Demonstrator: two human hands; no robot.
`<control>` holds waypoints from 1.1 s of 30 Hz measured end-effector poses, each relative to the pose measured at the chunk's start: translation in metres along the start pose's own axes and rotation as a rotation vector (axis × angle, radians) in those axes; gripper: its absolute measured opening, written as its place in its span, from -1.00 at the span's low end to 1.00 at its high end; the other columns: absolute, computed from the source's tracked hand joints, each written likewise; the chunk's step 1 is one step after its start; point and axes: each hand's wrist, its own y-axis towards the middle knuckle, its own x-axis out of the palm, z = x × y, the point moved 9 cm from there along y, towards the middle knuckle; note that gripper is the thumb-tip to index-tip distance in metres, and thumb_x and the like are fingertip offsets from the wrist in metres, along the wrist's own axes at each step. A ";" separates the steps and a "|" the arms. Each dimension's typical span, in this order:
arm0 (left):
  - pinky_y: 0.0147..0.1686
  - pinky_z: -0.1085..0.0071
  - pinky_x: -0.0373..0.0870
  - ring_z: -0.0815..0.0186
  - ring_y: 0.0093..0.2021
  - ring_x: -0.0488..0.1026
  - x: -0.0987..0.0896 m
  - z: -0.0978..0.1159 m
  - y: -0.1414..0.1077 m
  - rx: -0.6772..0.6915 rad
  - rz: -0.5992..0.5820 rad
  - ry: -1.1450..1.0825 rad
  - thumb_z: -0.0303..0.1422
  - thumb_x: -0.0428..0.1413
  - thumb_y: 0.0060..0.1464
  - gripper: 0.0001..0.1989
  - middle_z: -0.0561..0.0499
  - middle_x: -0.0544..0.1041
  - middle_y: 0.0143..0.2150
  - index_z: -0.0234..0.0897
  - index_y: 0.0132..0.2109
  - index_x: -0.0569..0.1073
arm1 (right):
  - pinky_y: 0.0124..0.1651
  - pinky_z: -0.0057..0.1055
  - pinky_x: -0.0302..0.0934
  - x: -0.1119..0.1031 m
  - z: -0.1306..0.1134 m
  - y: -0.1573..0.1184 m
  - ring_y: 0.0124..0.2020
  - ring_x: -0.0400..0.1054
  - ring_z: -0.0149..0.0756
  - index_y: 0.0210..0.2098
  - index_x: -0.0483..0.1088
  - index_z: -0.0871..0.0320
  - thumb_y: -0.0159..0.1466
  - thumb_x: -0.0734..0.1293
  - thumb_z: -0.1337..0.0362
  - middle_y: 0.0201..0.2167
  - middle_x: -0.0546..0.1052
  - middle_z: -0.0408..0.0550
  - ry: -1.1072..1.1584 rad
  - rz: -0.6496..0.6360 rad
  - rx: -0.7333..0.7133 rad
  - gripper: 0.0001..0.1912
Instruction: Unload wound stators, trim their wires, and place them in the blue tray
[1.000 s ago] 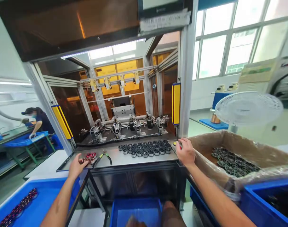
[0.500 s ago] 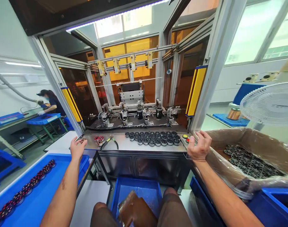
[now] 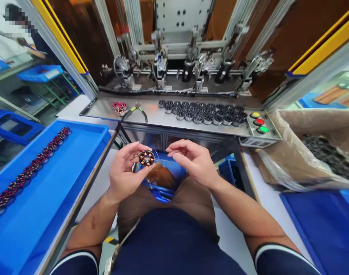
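Here, pinching a copper-wound ring (image 3: 146,158) between thumb and fingers of the left hand (image 3: 124,172), on the near side of the metal ledge (image 3: 101,107). Holding the right hand (image 3: 196,162) just beside that ring, likewise on the near side of the ledge, with thumb and fingers bent toward one another; cannot tell whether touching at the tips or holding anything between them. At the ledge's left end, a cluster of red-and-copper parts (image 3: 120,108), green-and-black pliers (image 3: 132,109) next to it; from the ledge's middle rightward, rows of black ring parts (image 3: 203,112); at its right end, a button box (image 3: 251,128). Left of the ledge, a blue tray (image 3: 65,168) bearing a line of wound parts (image 3: 34,164).
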 end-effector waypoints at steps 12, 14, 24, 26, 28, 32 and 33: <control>-0.13 0.43 0.64 0.28 -0.04 0.61 0.020 0.002 -0.020 -0.114 -0.099 -0.053 -0.43 0.36 0.05 -0.35 -0.04 0.62 -0.04 -0.13 0.24 0.30 | -0.45 -0.50 0.14 0.040 0.024 -0.029 -0.58 0.24 -0.52 -0.55 0.44 0.21 0.16 0.53 0.07 -0.62 0.43 -0.23 0.453 -0.574 0.307 -0.62; -0.12 0.43 0.64 0.28 -0.04 0.61 0.019 0.001 -0.019 -0.115 -0.088 -0.059 -0.42 0.36 0.05 -0.37 -0.04 0.62 -0.06 -0.15 0.22 0.31 | -0.44 -0.51 0.18 0.044 0.035 -0.041 -0.57 0.29 -0.52 -0.54 0.48 0.23 0.15 0.54 0.14 -0.61 0.47 -0.20 0.447 -0.728 0.327 -0.68; -0.12 0.44 0.63 0.29 -0.04 0.61 0.022 0.001 -0.014 0.073 -0.051 0.010 -0.51 0.38 -0.02 -0.29 -0.03 0.62 -0.04 -0.16 0.25 0.34 | -0.58 -0.62 0.28 0.086 0.057 -0.059 -0.66 0.39 -0.51 -0.47 0.47 0.20 -0.02 0.63 0.10 -0.63 0.56 -0.19 0.863 -0.188 0.560 -0.63; -0.12 0.45 0.63 0.29 -0.04 0.61 0.022 -0.002 -0.014 0.039 -0.052 -0.006 -0.50 0.39 -0.03 -0.29 -0.04 0.62 -0.04 -0.17 0.25 0.34 | -0.63 -0.65 0.23 0.084 0.058 -0.061 -0.70 0.34 -0.54 -0.48 0.48 0.20 -0.03 0.64 0.11 -0.68 0.52 -0.21 0.835 -0.164 0.590 -0.64; -0.13 0.48 0.62 0.31 -0.08 0.63 0.022 -0.006 -0.013 -0.019 -0.049 -0.049 -0.47 0.40 -0.03 -0.31 -0.04 0.63 -0.05 -0.17 0.23 0.36 | -0.67 -0.68 0.18 0.081 0.058 -0.063 -0.72 0.31 -0.56 -0.49 0.49 0.21 -0.04 0.64 0.13 -0.69 0.51 -0.22 0.796 -0.200 0.595 -0.65; -0.15 0.50 0.62 0.32 -0.13 0.64 0.020 -0.019 -0.013 -0.168 -0.058 -0.189 -0.40 0.41 -0.03 -0.34 -0.05 0.64 -0.04 -0.17 0.20 0.37 | -0.67 -0.63 0.23 0.071 0.059 -0.058 -0.71 0.35 -0.50 -0.48 0.52 0.20 -0.04 0.64 0.13 -0.67 0.54 -0.19 0.706 -0.322 0.569 -0.67; -0.13 0.50 0.61 0.32 -0.12 0.64 0.022 -0.021 -0.014 -0.199 -0.080 -0.228 -0.42 0.39 -0.01 -0.35 -0.06 0.64 -0.02 -0.15 0.21 0.37 | -0.64 -0.60 0.28 0.063 0.059 -0.053 -0.69 0.38 -0.48 -0.46 0.53 0.20 -0.05 0.64 0.11 -0.65 0.56 -0.17 0.674 -0.305 0.553 -0.66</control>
